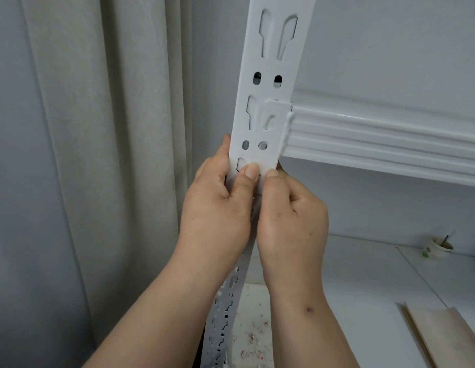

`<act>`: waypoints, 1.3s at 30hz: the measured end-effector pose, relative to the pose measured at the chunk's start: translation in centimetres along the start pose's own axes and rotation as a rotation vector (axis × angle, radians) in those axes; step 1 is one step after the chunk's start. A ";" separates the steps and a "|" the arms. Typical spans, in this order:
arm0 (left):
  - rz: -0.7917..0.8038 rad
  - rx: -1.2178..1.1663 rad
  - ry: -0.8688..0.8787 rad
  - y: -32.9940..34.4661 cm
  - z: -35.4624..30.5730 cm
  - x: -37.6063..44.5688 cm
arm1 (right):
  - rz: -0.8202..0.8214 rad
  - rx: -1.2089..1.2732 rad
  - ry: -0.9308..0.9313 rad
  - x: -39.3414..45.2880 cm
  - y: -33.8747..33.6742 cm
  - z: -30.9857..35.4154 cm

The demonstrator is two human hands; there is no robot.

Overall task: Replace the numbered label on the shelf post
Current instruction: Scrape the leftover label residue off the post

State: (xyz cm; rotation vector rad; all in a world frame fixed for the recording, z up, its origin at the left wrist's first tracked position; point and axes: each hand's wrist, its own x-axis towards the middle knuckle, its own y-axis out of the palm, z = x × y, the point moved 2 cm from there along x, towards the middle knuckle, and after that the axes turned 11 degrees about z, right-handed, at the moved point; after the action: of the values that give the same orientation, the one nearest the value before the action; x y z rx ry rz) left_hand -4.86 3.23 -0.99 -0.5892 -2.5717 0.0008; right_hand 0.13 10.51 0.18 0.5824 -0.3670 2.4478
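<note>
Both hands [253, 205] grip post [270, 88]; label seemingly hidden.

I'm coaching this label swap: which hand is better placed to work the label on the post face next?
Probably right: the right hand has its thumb tip on the shelf post face, while the left hand grips the post's edge.

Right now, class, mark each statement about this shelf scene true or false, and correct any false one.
1. Both hands are on the white shelf post. True.
2. The left hand hangs free at the person's side. False: its thumb presses the post's front.
3. A curtain hangs left of the post. True.
4. The cup stands on the upper shelf beam. False: it stands on the lower surface, below the beam.
</note>
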 end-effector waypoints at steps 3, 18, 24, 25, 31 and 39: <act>0.000 0.004 -0.003 0.0 0.0 0.0 | 0.033 0.031 0.005 -0.2 0.0 -0.1; -0.048 0.087 -0.063 0.2 0.6 -1.9 | 0.041 0.084 0.050 -0.4 0.0 0.0; -0.075 0.054 -0.084 0.4 1.0 -1.9 | -0.028 -0.051 0.001 -0.3 0.0 -0.2; -0.071 0.070 -0.087 0.4 0.9 -1.9 | -0.024 -0.062 -0.002 -0.4 -0.1 -0.2; -0.046 0.081 -0.084 0.1 0.1 -1.9 | -0.027 -0.099 0.018 -0.2 0.1 -0.2; -0.048 0.117 -0.105 0.0 0.0 -1.8 | -0.037 -0.171 0.030 -0.3 0.2 -0.7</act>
State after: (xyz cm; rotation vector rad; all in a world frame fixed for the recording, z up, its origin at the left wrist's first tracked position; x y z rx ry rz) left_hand -3.41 2.49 -1.80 -0.4959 -2.6644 0.1691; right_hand 0.01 10.48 -0.55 0.4751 -0.5422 2.3577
